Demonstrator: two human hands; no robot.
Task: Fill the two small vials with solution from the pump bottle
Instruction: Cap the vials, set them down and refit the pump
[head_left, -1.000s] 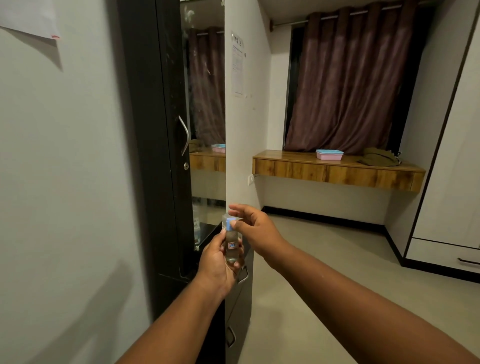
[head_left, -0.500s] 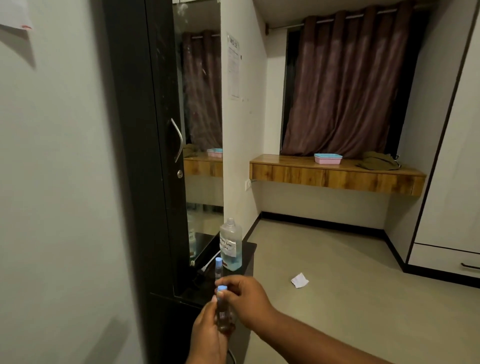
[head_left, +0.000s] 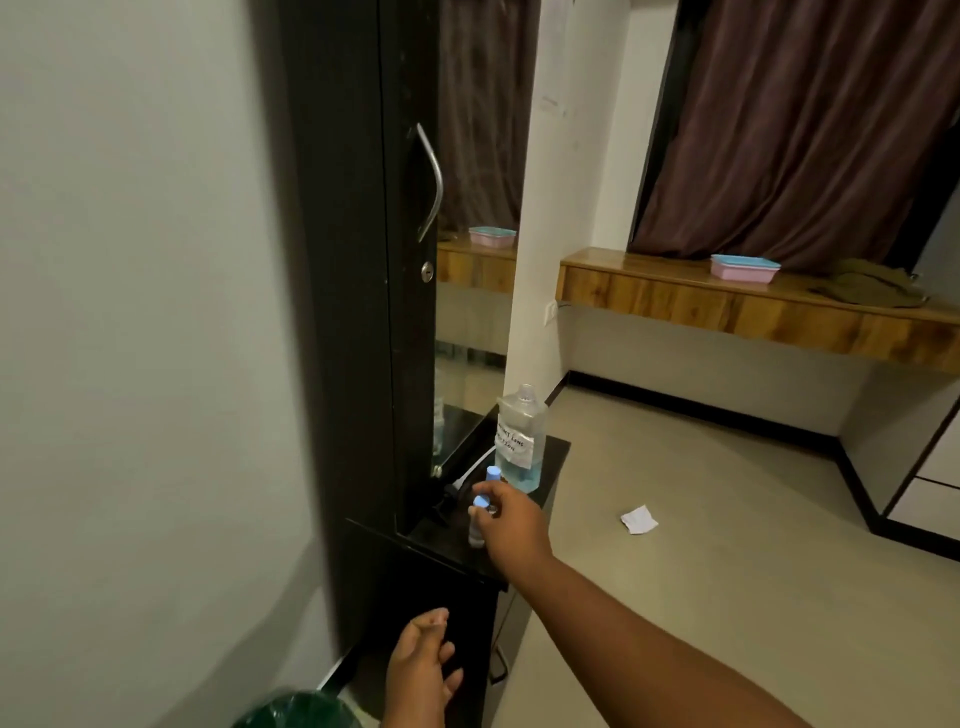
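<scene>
Under right grip (head_left: 506, 519), vial (head_left: 477, 522) stands upright.

Both arms are bare as far as the view reaches, with no sleeve edge showing on either. The right hand (head_left: 511, 525) and its long forearm carry no watch, band or ring that can be made out. The left hand (head_left: 421, 670) looks equally unadorned, though it is blurred and cut by the lower edge.
</scene>
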